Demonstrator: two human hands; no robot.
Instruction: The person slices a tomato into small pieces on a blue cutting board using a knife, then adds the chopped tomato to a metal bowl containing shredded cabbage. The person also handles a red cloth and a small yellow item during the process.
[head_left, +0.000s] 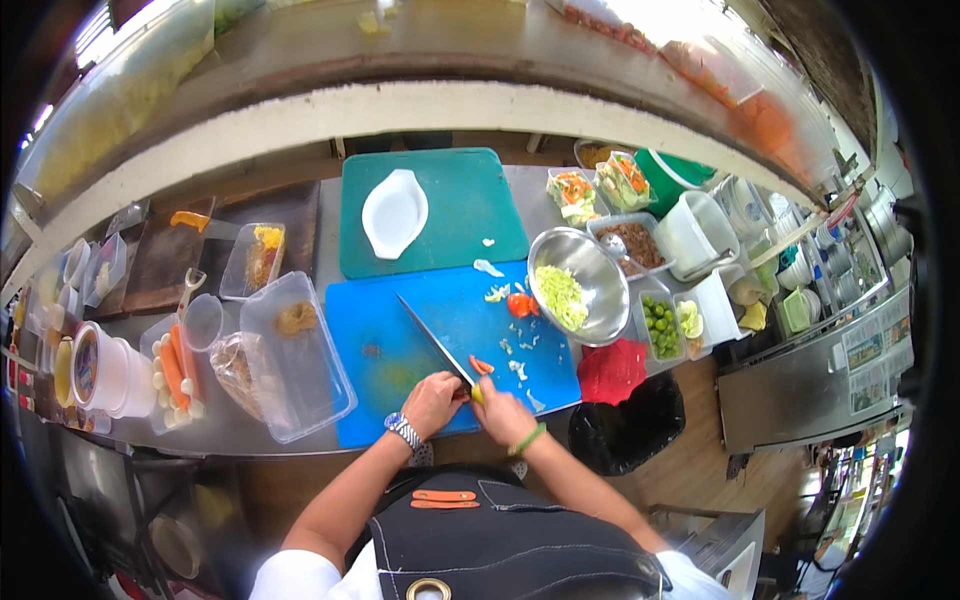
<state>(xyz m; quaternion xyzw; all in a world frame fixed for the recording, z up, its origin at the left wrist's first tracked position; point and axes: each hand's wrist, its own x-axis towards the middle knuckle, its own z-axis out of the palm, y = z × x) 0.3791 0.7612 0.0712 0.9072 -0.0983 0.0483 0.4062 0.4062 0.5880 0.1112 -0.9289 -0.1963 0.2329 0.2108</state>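
Observation:
My right hand (505, 415), a green band at its wrist, is closed round the yellow handle of a kitchen knife (430, 333). The blade points away and to the left over a blue cutting board (350, 330). Close beside the handle, my left hand (433, 400) has its fingers pressed together on something small that they mostly hide. Orange-red strips (481, 366) lie just beyond the knife. Farther off on the board are red tomato-like pieces (521, 305) and pale green scraps (517, 370). A steel bowl (605, 270) holding shredded pale green vegetable (560, 297) overlaps the board's right edge.
Behind is a green board (480, 215) with a white oval dish (394, 214). On the left stand a clear plastic tub (325, 390) and a tray with carrots (172, 366). To the right are limes (661, 325), a red cloth (612, 372) and a black-lined bin (635, 430). A shelf (430, 108) spans the top.

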